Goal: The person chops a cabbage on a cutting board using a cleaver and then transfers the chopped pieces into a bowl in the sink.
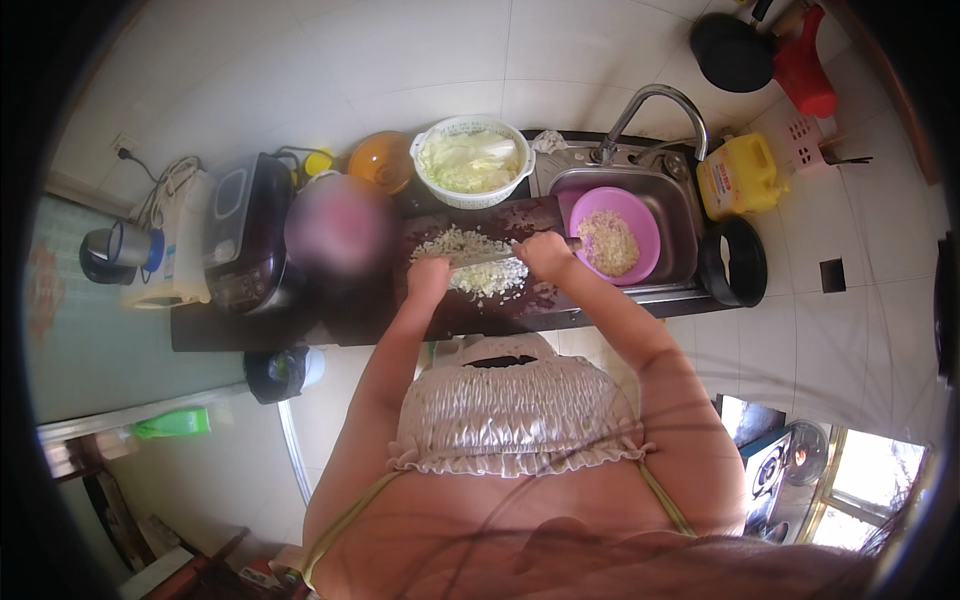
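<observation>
My right hand [541, 255] grips the handle of a kitchen knife [484, 259], with the handle's end jutting out to the right. At the other end of the blade, the fingers of my left hand [430, 279] close on it. The blade lies across a spread of finely chopped pale-green cabbage [491, 280], with pieces on both its far and near sides. Under it all is a dark reddish-brown cutting board [536, 214], with wet scraps sticking to its surface. Right of the board, a pink plastic basin [649, 225] in the sink holds more chopped pale vegetable [611, 244].
A white colander [472, 199] of cabbage leaves and an orange bowl [381, 161] stand behind the board. The steel sink [679, 195] has a curved faucet [664, 91]. A yellow jug [742, 174] and black pot [733, 262] stand right, a rice cooker [251, 232] left.
</observation>
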`<state>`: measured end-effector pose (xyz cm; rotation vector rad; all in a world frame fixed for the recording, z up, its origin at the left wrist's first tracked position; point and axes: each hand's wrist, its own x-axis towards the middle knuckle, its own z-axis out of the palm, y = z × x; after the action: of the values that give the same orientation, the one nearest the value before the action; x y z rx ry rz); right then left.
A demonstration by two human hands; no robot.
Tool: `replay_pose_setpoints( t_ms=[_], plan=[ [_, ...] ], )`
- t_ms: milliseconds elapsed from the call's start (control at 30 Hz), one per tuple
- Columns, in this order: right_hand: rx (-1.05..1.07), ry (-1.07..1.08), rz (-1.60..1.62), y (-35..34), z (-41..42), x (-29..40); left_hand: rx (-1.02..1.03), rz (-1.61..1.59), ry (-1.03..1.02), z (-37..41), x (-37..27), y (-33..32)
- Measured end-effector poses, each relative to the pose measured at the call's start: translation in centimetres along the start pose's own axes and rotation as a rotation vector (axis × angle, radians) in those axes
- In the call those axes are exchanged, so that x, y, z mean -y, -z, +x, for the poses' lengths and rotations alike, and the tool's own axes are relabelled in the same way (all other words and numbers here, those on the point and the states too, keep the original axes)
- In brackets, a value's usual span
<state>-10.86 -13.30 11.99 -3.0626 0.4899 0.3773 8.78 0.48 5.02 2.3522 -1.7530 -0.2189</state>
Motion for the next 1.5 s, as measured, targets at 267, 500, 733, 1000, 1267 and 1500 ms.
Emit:
replay_pose_setpoints(
  t_ms=[267, 500, 733, 1000, 1267, 1500],
  plan=[
    [-0.033, -0.042, 0.114, -0.1, 0.2, 0.6, 0.105, -0.14, 0.086, 1.2, -0.1, 2.4],
    [-0.033, -0.102, 0.149, -3.0, -0.8, 0.8, 0.144, 0.043, 0.009, 1.4, -0.1, 1.6],
    [0.004, -0.108, 0.178, -0.3, -2.0, 3.9, 0.16, -0.045, -0.05, 0.8, 1.6, 1.8],
    [0.074, -0.118, 0.163, 1.7, -1.1, 5.1, 0.189, -0.183, -0.026, 1.3, 1.7, 3.9],
    [0.038, -0.135, 0.208, -1.3, -2.3, 4.3, 0.248, -0.044, -0.119, 1.9, 1.6, 2.2],
    [0.099, -0.2, 0.191, 3.9, -0.3, 6.8, 0.311, -0.131, -0.185, 2.8, 3.6, 5.2]
  ],
)
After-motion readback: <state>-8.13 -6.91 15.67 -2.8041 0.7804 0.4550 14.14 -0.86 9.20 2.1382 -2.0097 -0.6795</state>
